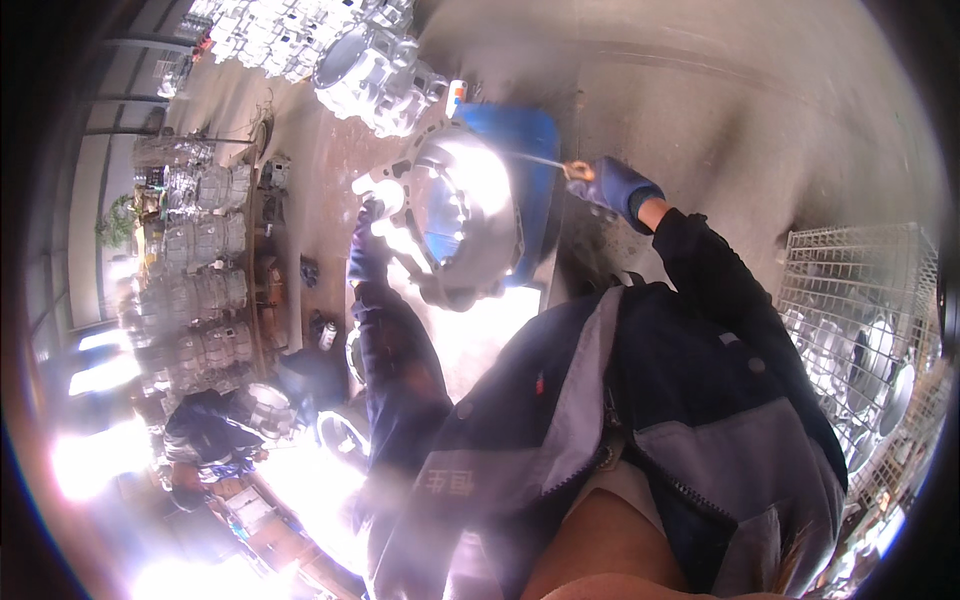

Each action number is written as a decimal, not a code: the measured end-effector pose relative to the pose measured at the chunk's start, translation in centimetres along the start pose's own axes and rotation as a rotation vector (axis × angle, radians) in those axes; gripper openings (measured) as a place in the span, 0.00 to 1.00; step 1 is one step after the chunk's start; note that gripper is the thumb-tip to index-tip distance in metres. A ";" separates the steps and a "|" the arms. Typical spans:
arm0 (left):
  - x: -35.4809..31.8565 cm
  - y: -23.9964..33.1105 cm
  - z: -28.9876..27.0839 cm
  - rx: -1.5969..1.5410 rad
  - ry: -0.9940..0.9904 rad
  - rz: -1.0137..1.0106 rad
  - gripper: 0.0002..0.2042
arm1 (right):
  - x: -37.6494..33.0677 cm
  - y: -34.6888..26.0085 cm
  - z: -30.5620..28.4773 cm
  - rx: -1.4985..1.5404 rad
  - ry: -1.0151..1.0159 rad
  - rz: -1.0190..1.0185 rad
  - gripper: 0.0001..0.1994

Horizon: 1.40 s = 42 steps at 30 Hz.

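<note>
The large ring-shaped metal casing (pixel 492 190) lies ahead of the person, over a blue support (pixel 540 135), its open middle facing up. The gloved left hand (pixel 367 250) is nearer, at the casing's left edge; glare hides whether its fingers grip. The gloved right hand (pixel 612 188) stands apart to the right, fingers closed round a slim tool (pixel 540 160), whose long axis runs leftward to the casing's upper-right rim.

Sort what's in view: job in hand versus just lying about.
Apparently in the job: metal housing, left hand at its edge; thin tool in right hand; blue object beneath.
Seemingly lying about: wire cage; stacked castings; green plant.
</note>
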State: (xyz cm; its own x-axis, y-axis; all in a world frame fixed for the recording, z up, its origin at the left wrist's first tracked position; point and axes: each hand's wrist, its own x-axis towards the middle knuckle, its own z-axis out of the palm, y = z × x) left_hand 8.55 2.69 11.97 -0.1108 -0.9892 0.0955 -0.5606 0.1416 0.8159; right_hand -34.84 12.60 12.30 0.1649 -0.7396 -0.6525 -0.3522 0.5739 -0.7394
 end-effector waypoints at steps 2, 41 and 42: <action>-0.7 2.4 0.4 -0.429 0.079 -0.088 0.31 | -1.1 1.1 0.4 -0.348 -0.040 -0.064 0.13; 10.6 14.6 8.8 -0.150 0.111 -0.158 0.13 | -6.8 1.7 -0.6 -0.039 -0.154 -0.209 0.18; 10.5 14.7 8.9 -0.140 0.087 -0.129 0.13 | -5.9 0.9 -1.2 0.145 -0.128 -0.183 0.18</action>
State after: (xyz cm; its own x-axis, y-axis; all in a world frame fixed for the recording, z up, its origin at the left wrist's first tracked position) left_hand -8.14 -5.26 19.88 0.0291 -0.9992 0.0286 -0.4453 0.0126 0.8953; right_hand -37.19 17.05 15.64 0.3321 -0.7903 -0.5150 -0.1714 0.4863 -0.8568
